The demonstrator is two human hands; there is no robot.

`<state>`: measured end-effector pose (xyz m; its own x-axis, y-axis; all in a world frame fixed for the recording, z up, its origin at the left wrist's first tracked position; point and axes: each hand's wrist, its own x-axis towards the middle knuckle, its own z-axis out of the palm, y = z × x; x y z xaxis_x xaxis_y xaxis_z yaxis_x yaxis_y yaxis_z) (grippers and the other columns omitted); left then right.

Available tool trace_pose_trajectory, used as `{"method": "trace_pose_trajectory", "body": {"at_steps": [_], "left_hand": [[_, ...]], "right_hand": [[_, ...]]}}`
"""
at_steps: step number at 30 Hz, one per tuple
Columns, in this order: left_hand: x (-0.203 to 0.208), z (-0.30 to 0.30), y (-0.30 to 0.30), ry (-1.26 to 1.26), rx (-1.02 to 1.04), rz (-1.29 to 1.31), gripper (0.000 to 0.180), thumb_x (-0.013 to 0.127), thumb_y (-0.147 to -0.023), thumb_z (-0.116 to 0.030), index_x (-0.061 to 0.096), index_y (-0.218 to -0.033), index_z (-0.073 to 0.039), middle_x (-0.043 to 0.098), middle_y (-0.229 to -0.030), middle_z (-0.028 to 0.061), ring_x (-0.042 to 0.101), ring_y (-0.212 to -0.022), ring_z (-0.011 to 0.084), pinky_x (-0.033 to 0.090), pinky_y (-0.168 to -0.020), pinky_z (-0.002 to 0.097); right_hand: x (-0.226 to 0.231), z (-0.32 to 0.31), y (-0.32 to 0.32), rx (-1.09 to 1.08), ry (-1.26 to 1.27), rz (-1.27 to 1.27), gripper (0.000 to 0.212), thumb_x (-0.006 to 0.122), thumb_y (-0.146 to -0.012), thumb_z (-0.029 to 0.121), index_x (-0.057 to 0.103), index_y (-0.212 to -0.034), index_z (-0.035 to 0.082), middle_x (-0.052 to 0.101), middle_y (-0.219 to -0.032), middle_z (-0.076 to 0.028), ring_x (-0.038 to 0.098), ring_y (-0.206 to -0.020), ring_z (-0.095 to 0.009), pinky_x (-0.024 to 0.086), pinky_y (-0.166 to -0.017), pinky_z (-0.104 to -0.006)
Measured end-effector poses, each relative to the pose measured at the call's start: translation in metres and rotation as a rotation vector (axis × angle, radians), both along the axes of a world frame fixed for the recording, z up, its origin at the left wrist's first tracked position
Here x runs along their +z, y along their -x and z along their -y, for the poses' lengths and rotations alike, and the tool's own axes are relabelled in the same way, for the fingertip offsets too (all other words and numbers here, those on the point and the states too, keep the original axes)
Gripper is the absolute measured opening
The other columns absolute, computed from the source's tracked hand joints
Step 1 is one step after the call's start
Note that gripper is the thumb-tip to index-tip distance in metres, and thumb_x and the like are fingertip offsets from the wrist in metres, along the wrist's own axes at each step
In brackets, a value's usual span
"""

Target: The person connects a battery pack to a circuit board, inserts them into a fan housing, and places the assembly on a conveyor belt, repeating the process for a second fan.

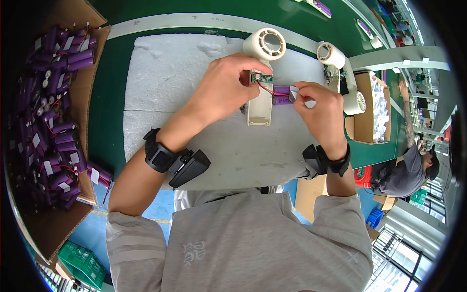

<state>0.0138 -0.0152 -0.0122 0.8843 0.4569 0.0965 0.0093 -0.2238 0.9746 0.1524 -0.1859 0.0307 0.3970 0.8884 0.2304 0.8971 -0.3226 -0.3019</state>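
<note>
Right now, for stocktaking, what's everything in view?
Foam mat: 1, whitish, centre
Table: 1, green, beneath
Opened fan: 1, cream, on mat
Circuit board: 1, green, fan handle
Battery pack: 1, purple, centre
Nearby fans: 2, cream, right
Large carton: 1, brown, left
Other packs: many, purple, left
Small carton: 1, brown, right
Crate: 1, green, lower left
Co-worker: 1, grey shirt, right
Left hand: 1, bare, on fan
Right hand: 1, bare, at pack

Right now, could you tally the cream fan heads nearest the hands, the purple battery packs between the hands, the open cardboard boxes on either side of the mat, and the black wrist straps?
Cream fan heads: 3
Purple battery pack: 1
Open cardboard boxes: 2
Black wrist straps: 2
Total: 8
</note>
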Motion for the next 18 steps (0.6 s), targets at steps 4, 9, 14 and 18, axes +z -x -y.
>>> {"method": "trace_pose_trajectory", "body": {"at_steps": [4, 9, 14, 18], "left_hand": [[-0.004, 0.001, 0.003, -0.026, -0.003, -0.019, 0.032, 0.061, -0.078, 0.004, 0.069, -0.107, -0.006, 0.065, -0.091, 0.0023, 0.058, -0.07, 0.0076, 0.05, -0.066, 0.0238], [-0.002, 0.005, 0.002, -0.086, 0.045, 0.027, 0.031, 0.063, -0.076, 0.003, 0.07, -0.104, -0.007, 0.067, -0.091, 0.0048, 0.059, -0.069, 0.0111, 0.051, -0.066, 0.026], [0.0, 0.004, -0.002, -0.069, 0.072, 0.019, 0.031, 0.065, -0.072, 0.002, 0.072, -0.101, -0.007, 0.068, -0.09, 0.0096, 0.062, -0.067, 0.0182, 0.053, -0.066, 0.0306], [-0.002, 0.002, 0.005, -0.114, 0.067, 0.026, 0.03, 0.066, -0.072, 0.002, 0.073, -0.099, -0.008, 0.068, -0.088, 0.0091, 0.062, -0.065, 0.0176, 0.052, -0.065, 0.0293]], "right_hand": [[0.004, 0.013, -0.026, -0.125, -0.169, -0.279, 0.01, 0.066, -0.079, 0.0, 0.069, -0.088, -0.004, 0.073, -0.092, -0.008, 0.064, -0.07, -0.009, 0.052, -0.065, -0.0236], [0.071, 0.064, -0.097, -0.822, -0.173, 0.231, 0.028, 0.059, -0.089, 0.008, 0.067, -0.115, 0.001, 0.07, -0.103, -0.01, 0.065, -0.082, -0.012, 0.051, -0.074, -0.024], [0.042, 0.047, -0.066, -0.246, -0.199, 0.02, 0.042, 0.065, -0.084, 0.003, 0.059, -0.126, 0.004, 0.066, -0.116, -0.011, 0.064, -0.098, -0.017, 0.051, -0.085, -0.0282], [0.008, -0.004, -0.016, 0.303, -0.022, -0.162, 0.045, 0.069, -0.08, 0.0, 0.059, -0.124, 0.003, 0.062, -0.124, -0.011, 0.06, -0.109, -0.019, 0.051, -0.089, -0.0317]]}}
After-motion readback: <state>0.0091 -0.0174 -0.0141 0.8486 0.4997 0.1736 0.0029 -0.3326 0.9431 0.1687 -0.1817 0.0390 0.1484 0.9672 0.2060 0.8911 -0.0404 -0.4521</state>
